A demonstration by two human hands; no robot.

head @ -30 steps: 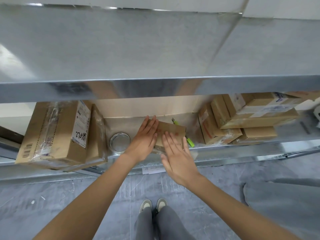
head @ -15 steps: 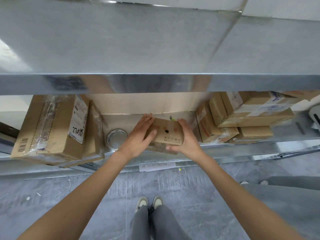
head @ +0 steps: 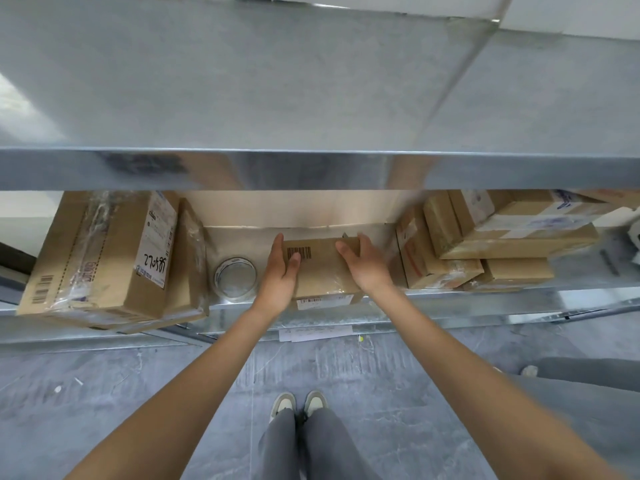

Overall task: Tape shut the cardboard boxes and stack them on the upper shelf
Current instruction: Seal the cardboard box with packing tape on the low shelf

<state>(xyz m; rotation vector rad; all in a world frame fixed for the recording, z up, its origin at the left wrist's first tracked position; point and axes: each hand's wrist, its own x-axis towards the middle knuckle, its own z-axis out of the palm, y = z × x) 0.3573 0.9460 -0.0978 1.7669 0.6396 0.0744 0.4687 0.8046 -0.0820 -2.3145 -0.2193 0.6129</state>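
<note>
- Head view, looking down at a metal rack: the small cardboard box sits on the lower shelf, about in the middle, with its near end right at the shelf's front edge. I'll use this box as the landmark for everything else.
- Left hand is on the box's left side, fingers running along that edge and the thumb laid over the top next to the barcode, so it's gripping the box.
- Right hand holds the box's right side, fingers curled over the far right corner. Both hands are on it.
- A white label shows on the box's near face, just below the hands.
- Just left of the box is a tape roll lying flat on the shelf, close but not touching as far as I can tell.
- Further left of the box, past the tape, is a large box with handwriting on its label, hanging a bit over the shelf edge.
- Right of the box there's a pile of boxes, several stacked up.
- Above the box, the upper shelf fills the top of the view, bare grey metal.
- Below the box, down on the grey floor, the person's shoes and grey trousers show.
</note>
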